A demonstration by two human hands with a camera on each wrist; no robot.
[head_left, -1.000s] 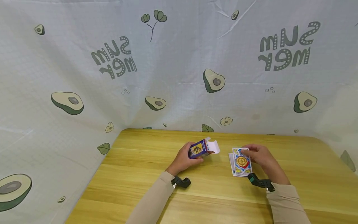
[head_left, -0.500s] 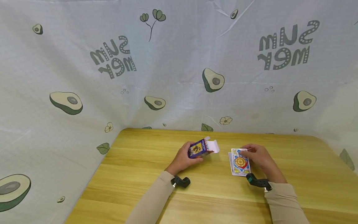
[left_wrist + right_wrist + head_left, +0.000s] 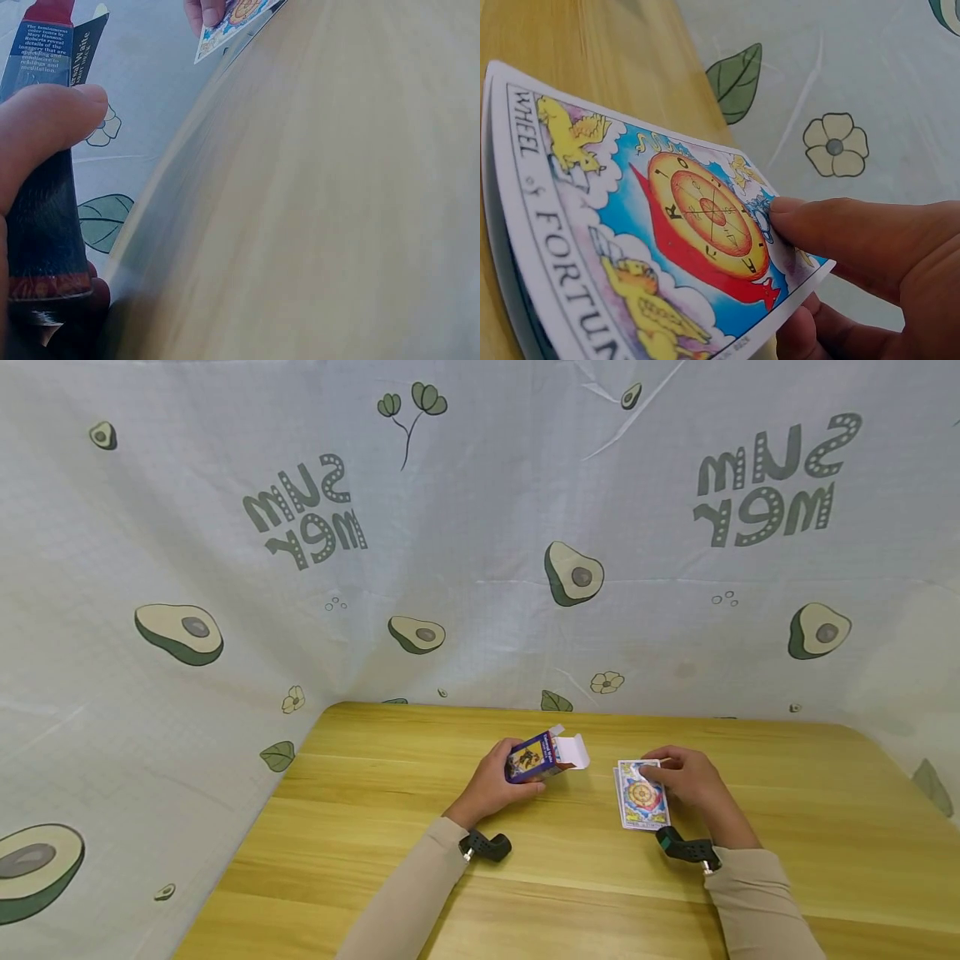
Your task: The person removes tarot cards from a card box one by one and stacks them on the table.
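Note:
My left hand (image 3: 489,787) grips a dark blue tarot card box (image 3: 531,758) around its sides, thumb across one narrow face. The box's white end flap (image 3: 573,752) hangs open toward the right, and something colourful shows just inside the opening. To the right, my right hand (image 3: 693,781) pinches a Wheel of Fortune tarot card (image 3: 643,795) at its far right corner, thumb on the printed face. In the right wrist view the card (image 3: 705,217) is bowed and tilted. At least one more card peeks out beneath its left edge; how many lie there is hidden.
A wooden table (image 3: 375,843) lies under both hands. Behind it and along the left hangs a pale curtain (image 3: 480,527) printed with avocados. Each wrist wears a black camera mount, as at the left wrist camera (image 3: 486,846).
My right hand has shifted slightly left and brought the Wheel of Fortune card more squarely over the card beneath. The left hand and the box stay put.

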